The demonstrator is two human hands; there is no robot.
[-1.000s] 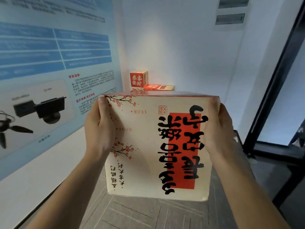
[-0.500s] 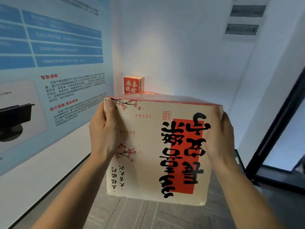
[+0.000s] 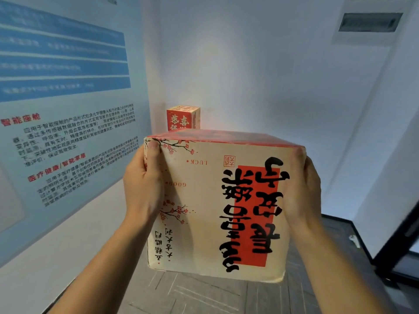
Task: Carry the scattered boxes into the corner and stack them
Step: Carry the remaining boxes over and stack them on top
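A: Item one, in hand?

B: Cream box (image 3: 204, 223), carried clear of the floor (image 3: 204, 295), with its taller axis near vertical. The left hand (image 3: 142, 186) clasps the left side, thumb laid on the front face by the top corner. The right hand (image 3: 301, 191) clasps the right side the same way. The other fingers pass behind the box and are hidden.

A: Destination?

B: Small red box (image 3: 183, 118), standing in the corner (image 3: 156, 87), well apart. It lies straight ahead past the cream box's top edge and left of its middle, so nearer the left hand's side. Its lower part is hidden, and what it stands on cannot be told.

A: Markings?

B: Cream box: all print is inverted. "LUCK" and "GOOD" in small red capitals, plum-blossom sprigs, a red seal, large black brush characters over a red panel. Small red box: pale characters, 恭喜 legible. Poster (image 3: 63, 109), left wall: red headings 智能座舱, 医疗健康, 智能家居; body text too fine to read.

A: Status?

B: Carrying, by my judgement; stacking not yet done.
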